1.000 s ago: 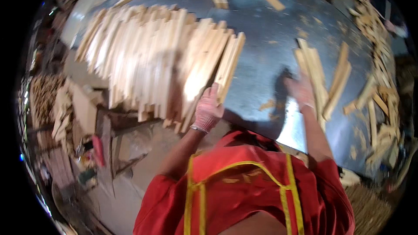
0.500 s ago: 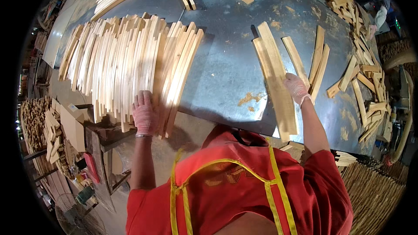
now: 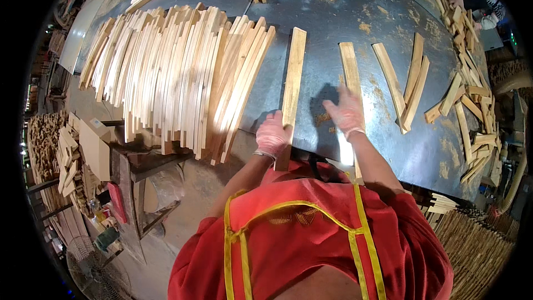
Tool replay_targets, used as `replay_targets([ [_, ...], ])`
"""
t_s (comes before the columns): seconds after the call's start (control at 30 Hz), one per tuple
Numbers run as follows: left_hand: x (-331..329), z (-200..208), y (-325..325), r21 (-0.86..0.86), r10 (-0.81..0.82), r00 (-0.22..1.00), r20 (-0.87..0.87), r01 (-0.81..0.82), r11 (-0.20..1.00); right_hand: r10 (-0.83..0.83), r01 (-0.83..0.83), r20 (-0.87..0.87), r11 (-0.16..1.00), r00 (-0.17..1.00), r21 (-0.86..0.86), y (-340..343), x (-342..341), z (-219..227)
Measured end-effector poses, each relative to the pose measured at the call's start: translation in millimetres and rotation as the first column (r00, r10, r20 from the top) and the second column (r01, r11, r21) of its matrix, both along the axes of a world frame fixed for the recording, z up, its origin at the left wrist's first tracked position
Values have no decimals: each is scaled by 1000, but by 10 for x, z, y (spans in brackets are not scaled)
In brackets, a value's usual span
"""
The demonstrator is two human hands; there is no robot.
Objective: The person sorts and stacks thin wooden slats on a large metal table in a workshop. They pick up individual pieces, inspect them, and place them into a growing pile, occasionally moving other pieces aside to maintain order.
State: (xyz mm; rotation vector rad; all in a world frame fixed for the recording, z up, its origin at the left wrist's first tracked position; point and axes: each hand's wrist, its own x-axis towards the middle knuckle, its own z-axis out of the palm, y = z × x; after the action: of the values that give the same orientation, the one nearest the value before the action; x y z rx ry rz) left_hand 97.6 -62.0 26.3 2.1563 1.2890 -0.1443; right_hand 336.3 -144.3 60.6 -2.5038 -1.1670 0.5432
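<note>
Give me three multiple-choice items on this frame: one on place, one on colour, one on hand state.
1. Where does the fanned row of wooden slats lie?
A. left of both hands
B. right of both hands
C. on the floor

2. What colour are the gloves?
A. blue
B. pink
C. black

3. What is the left hand doing?
A. hanging free
B. holding a slat's near end
C. holding a fan

Answers: 1 A, the row covers the table's left part. 2 B, both hands look pale pink. 3 B, it is on the long slat; the right hand lies spread on another slat.
</note>
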Motion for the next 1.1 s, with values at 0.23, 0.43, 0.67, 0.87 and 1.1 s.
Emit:
replay_targets([
  [0.23, -277, -51, 192, -61, 155, 956, 249, -145, 988, -243, 199, -246, 962, 938, -189, -416, 390, -13],
  [0.43, 43, 254, -48, 39, 57, 976, 210, -67, 997, -41, 56, -678, 998, 734, 0, 398, -381, 85],
  [0.67, 3, 49, 64, 72, 89, 995, 53, -92, 993, 14, -3, -306, 999, 952, 36, 220, 559, -107],
  [0.87, -767, 649, 516, 560, 133, 991, -19, -100, 822, -193, 248, 278, 952, 941, -180, -724, 2212, -89],
  [1.1, -1104, 710, 714, 605, 232, 889, -395, 62, 794, -136, 80, -411, 986, 901, -149, -278, 1674, -28],
])
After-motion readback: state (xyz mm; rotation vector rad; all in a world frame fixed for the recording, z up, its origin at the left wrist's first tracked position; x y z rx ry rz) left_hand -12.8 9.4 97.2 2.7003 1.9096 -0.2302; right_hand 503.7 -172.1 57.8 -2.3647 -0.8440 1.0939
